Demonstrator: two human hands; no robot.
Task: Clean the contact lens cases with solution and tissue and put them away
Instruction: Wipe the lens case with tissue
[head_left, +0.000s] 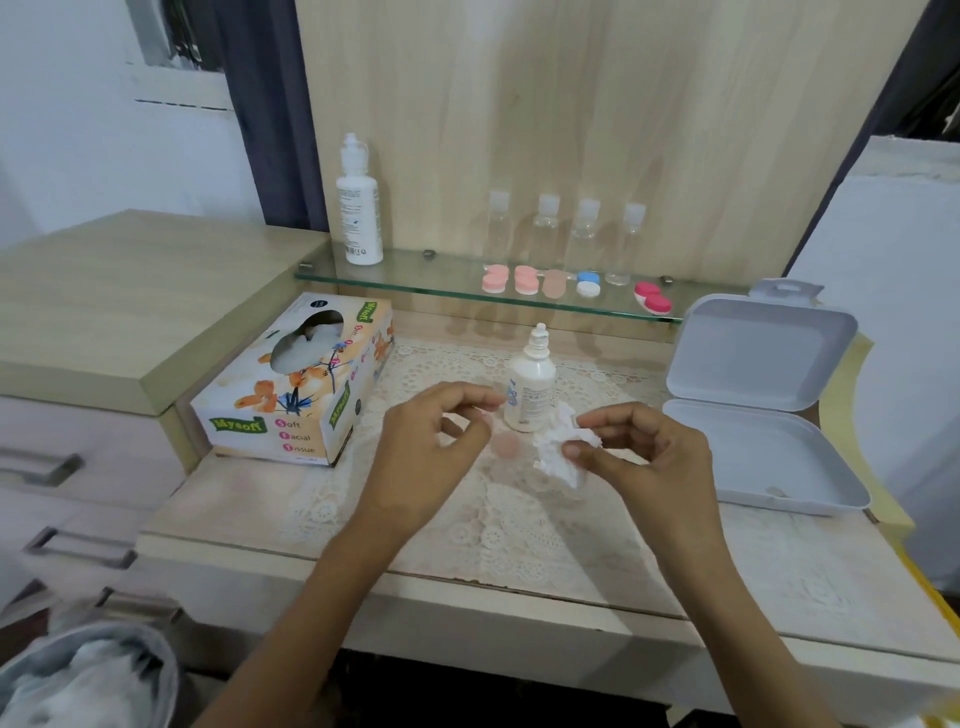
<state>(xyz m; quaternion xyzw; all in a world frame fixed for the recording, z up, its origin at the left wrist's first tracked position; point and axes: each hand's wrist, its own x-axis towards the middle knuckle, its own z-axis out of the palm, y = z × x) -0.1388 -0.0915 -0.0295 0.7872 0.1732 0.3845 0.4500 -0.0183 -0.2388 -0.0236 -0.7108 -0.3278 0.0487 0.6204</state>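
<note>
My left hand (441, 431) has its fingers curled and pinches one end of a pale, see-through pink lens case (506, 444) just above the lace mat; the case is blurred. My right hand (639, 447) pinches a crumpled white tissue (558, 449) right beside the case. A small white solution bottle (530, 384) stands upright just behind both hands. On the glass shelf (415, 283) lie two pink cases (493, 280) (525, 280), a beige case (556, 283), a blue-and-white case (588, 285) and a red case (653, 298).
A tissue box (296, 384) sits to the left on the table. At the right lies a grey plastic box (753, 457), lid open. A tall white bottle (358, 208) and several clear small bottles (545, 223) stand on the shelf. A bin (88, 675) with used tissue sits at the lower left.
</note>
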